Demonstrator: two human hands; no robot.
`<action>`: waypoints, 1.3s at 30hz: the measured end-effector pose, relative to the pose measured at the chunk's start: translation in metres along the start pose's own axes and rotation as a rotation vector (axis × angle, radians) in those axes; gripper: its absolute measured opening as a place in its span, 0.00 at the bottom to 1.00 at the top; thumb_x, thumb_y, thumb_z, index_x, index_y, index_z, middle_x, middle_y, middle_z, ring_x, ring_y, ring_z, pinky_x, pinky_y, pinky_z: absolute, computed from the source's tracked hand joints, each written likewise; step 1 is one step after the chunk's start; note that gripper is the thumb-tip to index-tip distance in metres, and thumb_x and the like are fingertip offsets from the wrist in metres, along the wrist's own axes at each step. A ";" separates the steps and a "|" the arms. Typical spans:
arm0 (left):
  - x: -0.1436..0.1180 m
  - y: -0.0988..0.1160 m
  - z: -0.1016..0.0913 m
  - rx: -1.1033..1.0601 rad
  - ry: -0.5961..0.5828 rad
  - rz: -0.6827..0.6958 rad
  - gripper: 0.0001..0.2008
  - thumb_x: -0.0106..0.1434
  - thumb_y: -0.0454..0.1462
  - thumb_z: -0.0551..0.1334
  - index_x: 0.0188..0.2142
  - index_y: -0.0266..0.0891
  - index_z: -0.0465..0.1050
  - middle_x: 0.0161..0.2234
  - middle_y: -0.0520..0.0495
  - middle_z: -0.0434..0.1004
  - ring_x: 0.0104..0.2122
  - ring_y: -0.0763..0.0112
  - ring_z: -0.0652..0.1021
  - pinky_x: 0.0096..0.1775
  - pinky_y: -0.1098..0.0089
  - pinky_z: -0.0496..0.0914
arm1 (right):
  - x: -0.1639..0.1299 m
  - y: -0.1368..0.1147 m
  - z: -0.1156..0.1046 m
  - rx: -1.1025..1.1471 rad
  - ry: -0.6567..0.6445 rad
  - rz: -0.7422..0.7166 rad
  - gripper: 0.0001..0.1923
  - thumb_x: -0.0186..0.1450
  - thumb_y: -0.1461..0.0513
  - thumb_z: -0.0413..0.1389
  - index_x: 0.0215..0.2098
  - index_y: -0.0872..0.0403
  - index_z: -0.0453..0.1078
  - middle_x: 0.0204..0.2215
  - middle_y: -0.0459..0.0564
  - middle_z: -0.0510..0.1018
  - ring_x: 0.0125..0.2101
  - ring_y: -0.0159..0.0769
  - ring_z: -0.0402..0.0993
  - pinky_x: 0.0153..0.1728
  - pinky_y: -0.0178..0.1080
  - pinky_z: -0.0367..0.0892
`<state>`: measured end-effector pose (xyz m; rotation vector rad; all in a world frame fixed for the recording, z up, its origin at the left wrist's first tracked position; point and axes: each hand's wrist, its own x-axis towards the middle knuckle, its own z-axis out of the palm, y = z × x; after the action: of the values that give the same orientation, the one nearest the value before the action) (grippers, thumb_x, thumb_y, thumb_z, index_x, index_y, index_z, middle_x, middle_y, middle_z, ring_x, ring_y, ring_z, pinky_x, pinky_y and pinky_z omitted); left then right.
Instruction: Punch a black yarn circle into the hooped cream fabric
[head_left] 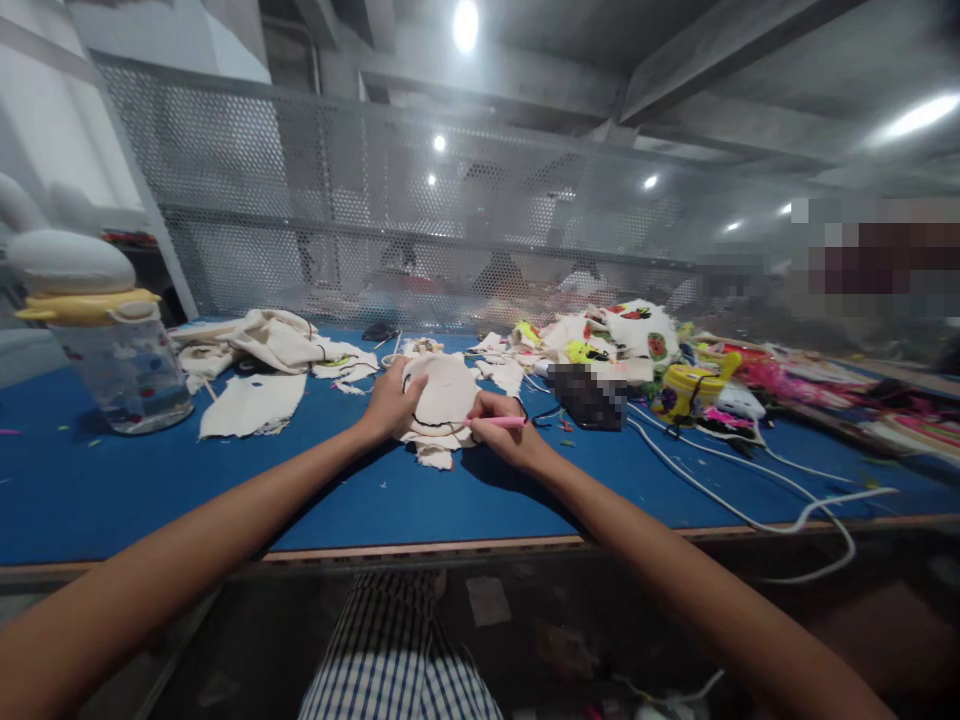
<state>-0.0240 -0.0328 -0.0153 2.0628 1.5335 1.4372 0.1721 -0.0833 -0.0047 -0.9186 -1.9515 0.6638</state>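
Centre of the blue table (225, 490), a rounded piece of cream fabric (444, 395) lies flat, a dark line running along its lower edge, with ragged offcuts poking out beneath it. The left hand (390, 403) presses down on the fabric's left side, fingers curled over its edge and pinning it in place. The right hand (504, 428) is closed around a pink pen (496, 422), the pen lying nearly level, its tip pointing left and meeting the fabric near that dark line.

Out to the left, a flat cream scrap (253, 404) rests on the table, and behind it a heap of cream cloth (274, 340). Far left stands a clear plastic jar (124, 375) with a yellow collar and white domed lid; small coloured specks show through its wall, though what they are I cannot tell.

To the right, a pile of printed fabric pieces (615, 335) with red and green patches, then a yellow tub (686, 390) just beside it, contents not visible. A white cable (750, 505) snakes across the table toward the front edge.
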 end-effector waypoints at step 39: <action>-0.001 0.012 -0.005 0.038 -0.027 0.111 0.09 0.60 0.41 0.53 0.36 0.39 0.64 0.32 0.45 0.73 0.33 0.62 0.74 0.38 0.65 0.68 | 0.008 0.018 0.006 -0.232 -0.153 -0.133 0.04 0.58 0.62 0.52 0.27 0.56 0.64 0.25 0.48 0.72 0.26 0.31 0.65 0.29 0.34 0.59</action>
<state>-0.0208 -0.0404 -0.0056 2.2119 1.4685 1.4220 0.1703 -0.0673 -0.0169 -0.8881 -2.2398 0.4478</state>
